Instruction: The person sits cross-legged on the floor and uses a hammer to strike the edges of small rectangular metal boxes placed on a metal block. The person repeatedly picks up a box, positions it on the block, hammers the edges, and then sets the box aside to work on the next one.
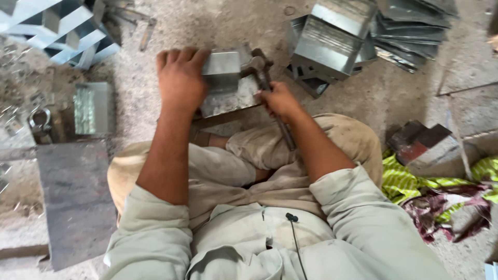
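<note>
a person sits cross-legged on a dusty concrete floor (pixel 218 21), seen from above, both forearms reaching toward the top of the frame.

the left hand (pixel 180 78), just left of centre, lies palm down with its fingers curled over the near edge of a small folded sheet-metal box (pixel 222 70), pressing on it. the box sits at upper centre, resting on a flat metal strip (pixel 228 115) that runs left to right in front of the knees. the box's open side cannot be made out.

the right hand (pixel 279 99), just right of centre, is wrapped tight around the handle of a hammer (pixel 265 83). the hammer's long axis runs diagonally: the handle end points down and right over the thigh, the head points up and left, touching the right edge of the box.

a stack of bent galvanised sheet pieces (pixel 337 39) lies at upper right, well apart from the hands. more folded metal channels (pixel 62 28) fill the upper left. a dark flat slab (pixel 75 197) lies at lower left. a yellow-green striped cloth (pixel 410 181) lies at right.
</note>
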